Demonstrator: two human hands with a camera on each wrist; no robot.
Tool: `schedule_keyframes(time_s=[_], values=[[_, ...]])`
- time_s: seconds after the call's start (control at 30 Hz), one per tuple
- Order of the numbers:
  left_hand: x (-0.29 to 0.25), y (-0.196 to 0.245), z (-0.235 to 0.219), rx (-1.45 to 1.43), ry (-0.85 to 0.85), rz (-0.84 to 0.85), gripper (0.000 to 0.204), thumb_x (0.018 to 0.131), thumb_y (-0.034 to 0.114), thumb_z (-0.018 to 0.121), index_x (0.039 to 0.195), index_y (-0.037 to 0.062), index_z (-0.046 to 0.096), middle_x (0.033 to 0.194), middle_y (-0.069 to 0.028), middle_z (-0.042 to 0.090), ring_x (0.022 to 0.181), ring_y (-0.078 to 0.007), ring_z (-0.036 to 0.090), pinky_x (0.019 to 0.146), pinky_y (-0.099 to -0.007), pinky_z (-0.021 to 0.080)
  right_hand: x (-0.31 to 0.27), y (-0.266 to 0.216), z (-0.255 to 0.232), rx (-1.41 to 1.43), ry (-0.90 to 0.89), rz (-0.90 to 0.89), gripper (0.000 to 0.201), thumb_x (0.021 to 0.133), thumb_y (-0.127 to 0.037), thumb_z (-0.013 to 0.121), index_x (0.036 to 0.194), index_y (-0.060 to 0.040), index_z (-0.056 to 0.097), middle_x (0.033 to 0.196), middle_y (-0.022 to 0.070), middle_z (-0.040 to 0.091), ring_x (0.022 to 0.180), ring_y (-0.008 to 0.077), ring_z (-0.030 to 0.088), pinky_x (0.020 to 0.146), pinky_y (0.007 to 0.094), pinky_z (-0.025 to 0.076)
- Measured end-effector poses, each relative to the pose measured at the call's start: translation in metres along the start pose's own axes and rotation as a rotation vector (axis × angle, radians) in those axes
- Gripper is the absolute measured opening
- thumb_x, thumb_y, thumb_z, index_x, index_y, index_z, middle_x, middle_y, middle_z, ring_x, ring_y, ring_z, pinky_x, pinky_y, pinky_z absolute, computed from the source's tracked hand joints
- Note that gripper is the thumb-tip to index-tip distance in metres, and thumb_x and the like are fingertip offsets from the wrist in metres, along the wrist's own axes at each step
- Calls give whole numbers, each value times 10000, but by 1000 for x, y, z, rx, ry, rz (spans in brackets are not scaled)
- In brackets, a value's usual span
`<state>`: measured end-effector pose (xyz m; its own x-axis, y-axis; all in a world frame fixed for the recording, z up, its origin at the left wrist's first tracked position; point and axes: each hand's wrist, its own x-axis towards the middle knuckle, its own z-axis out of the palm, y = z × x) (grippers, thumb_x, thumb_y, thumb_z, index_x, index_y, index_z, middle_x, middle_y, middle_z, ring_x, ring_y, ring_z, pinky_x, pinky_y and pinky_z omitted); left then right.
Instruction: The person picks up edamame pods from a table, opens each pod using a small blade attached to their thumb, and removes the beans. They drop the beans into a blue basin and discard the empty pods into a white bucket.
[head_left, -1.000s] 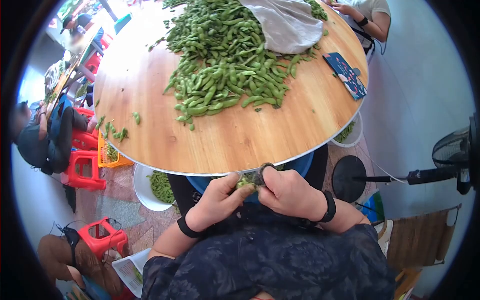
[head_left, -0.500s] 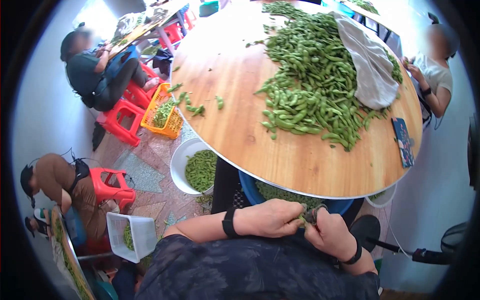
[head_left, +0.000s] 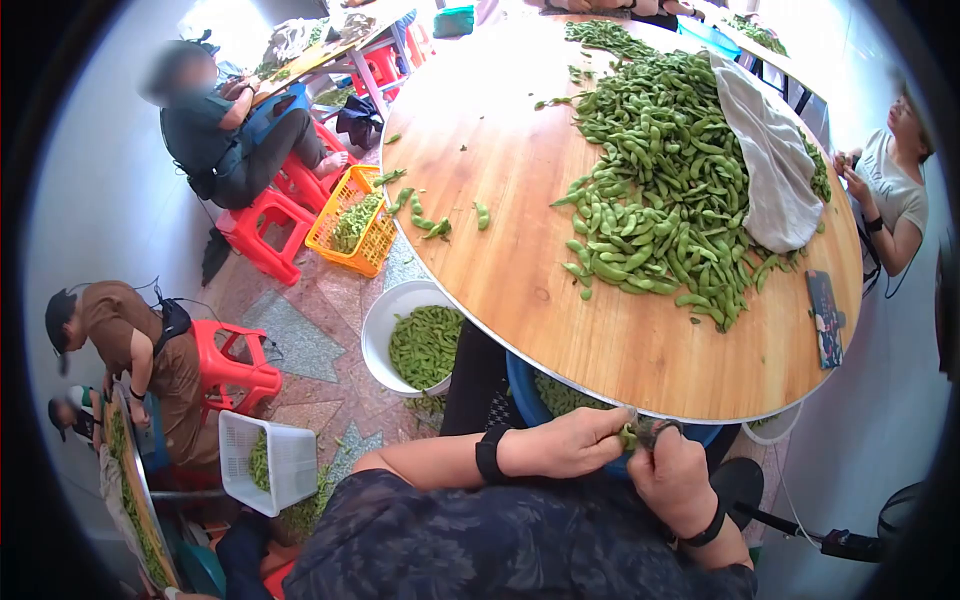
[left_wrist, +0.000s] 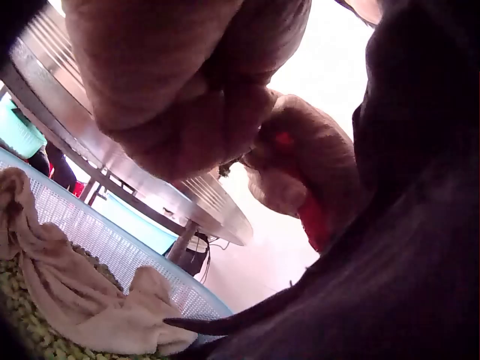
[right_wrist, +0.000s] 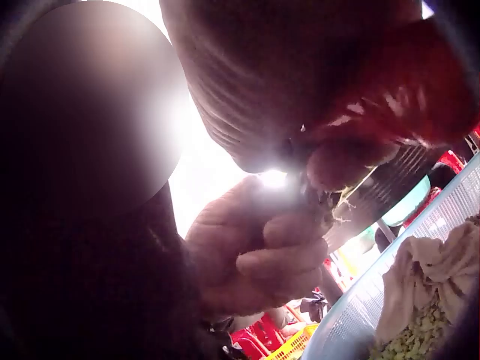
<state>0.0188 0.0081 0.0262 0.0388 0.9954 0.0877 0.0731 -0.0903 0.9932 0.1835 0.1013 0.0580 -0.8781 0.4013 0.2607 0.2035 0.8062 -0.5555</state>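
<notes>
Close to the table's front edge, my left hand (head_left: 570,443) pinches a green soybean pod (head_left: 628,437) between thumb and fingers. My right hand (head_left: 676,485) meets it there, its fingers curled and its thumb tip against the pod. A dark grey cover (head_left: 661,431) sits on a finger of the right hand. Below the hands a blue tub (head_left: 521,384) holds shelled beans, partly hidden under the table. In the right wrist view the two hands press close together, with thin pod strings (right_wrist: 346,196) between them. A pale cloth (left_wrist: 105,311) lies over beans in the left wrist view.
A big heap of soybean pods (head_left: 665,190) lies on the round wooden table (head_left: 480,250), partly under a grey cloth (head_left: 770,160). A patterned phone (head_left: 826,318) rests near its right edge. White bucket (head_left: 372,335), orange basket (head_left: 375,245) and red stools (head_left: 235,365) stand left. Other people sit around.
The head view has swung left, so the table and heap now appear farther right. Both hands stay together at the pod, and a grip on it continues.
</notes>
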Motion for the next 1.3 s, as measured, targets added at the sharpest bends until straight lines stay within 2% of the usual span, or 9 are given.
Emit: schedule_keyframes(time_s=[0.07,0.17,0.33,0.5,0.7,0.83,0.9,1.0,1.3], values=[[0,10,-6,-120,-88,-178,177,883,78,399,1008,8,504,771,-86,538,659,-155,559,561,-304,487,-1,1,3,52,49,15,169,739,-25,643,799,-11,486,590,163,528,499,354,566,439,418,461],[-2,-3,-8,-273,-165,-304,180,890,90,397,1012,25,512,755,-40,529,628,-73,534,514,-239,479,1,0,4,40,23,56,154,738,-13,635,803,-8,495,579,158,521,491,351,564,438,416,457],[0,0,-13,-205,-185,-364,129,882,75,426,929,11,527,739,-55,542,617,-93,535,519,-263,475,3,-1,-1,54,-7,0,164,726,-18,647,806,-18,503,574,144,521,479,341,560,437,406,452],[0,-21,-3,74,-53,109,136,789,-25,524,918,11,546,746,-159,545,709,-308,585,612,-381,456,3,-3,0,46,-23,-76,193,707,-43,671,813,-26,510,592,137,533,482,334,559,435,405,447],[2,-24,3,115,146,195,214,768,-67,473,936,14,577,788,-204,588,762,-386,605,651,-399,478,6,-4,-1,-79,57,-149,236,708,-82,672,885,0,541,616,156,543,504,350,552,465,425,443],[-7,-21,-7,139,-18,-139,289,842,-49,451,1096,22,572,819,-130,636,753,-211,646,675,-349,517,13,8,-26,386,39,314,174,797,-54,569,951,-17,497,609,143,537,500,296,574,473,349,440],[-6,-28,-7,42,6,-47,221,895,-5,476,1097,8,564,857,-116,649,777,-165,645,692,-311,514,15,10,-37,806,-43,608,104,876,-32,509,978,-42,492,657,-6,531,488,45,478,433,224,374],[-3,-31,-7,-111,-3,54,267,949,81,510,1202,-4,512,973,-89,635,884,-140,621,763,-276,490,14,13,-37,913,-42,627,91,887,-34,501,977,-50,496,691,-5,543,482,41,469,435,200,371],[-21,-7,-31,-618,152,-213,233,977,152,502,1161,9,491,979,-83,613,819,-155,628,731,-269,519,42,-12,-6,361,-224,187,220,839,-120,610,844,-21,413,625,191,540,593,385,595,488,412,451]])
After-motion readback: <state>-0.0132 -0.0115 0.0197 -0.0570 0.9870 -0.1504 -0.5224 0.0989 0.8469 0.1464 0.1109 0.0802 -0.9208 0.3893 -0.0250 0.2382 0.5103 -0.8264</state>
